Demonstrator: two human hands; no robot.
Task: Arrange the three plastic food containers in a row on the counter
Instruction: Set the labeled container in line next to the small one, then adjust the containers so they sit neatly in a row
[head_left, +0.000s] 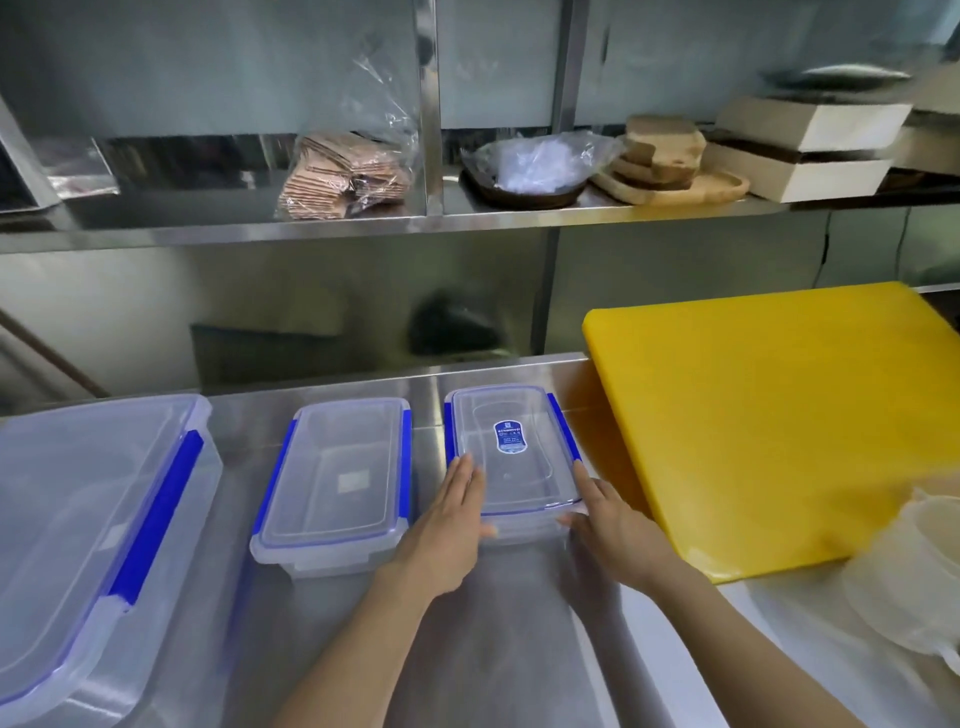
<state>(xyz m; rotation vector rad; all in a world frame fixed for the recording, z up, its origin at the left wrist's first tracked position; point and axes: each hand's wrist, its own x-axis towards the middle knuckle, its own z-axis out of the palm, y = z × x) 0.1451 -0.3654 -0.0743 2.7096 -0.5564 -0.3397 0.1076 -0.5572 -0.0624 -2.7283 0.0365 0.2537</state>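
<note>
Three clear plastic containers with blue clips stand side by side on the steel counter (519, 623). The large container (78, 530) is at the left, a smaller container (337, 478) in the middle, and a small container with a blue label (514, 447) at the right. My left hand (452, 525) lies flat against the labelled container's left side. My right hand (608, 514) presses its right near corner. Both hands hold this container between them as it rests on the counter.
A thick yellow cutting board (769, 415) lies just right of the labelled container. White plastic tubs (914, 571) sit at the right edge. A steel shelf (363, 223) above carries bagged paper items, a dark dish, wooden boards and boxes.
</note>
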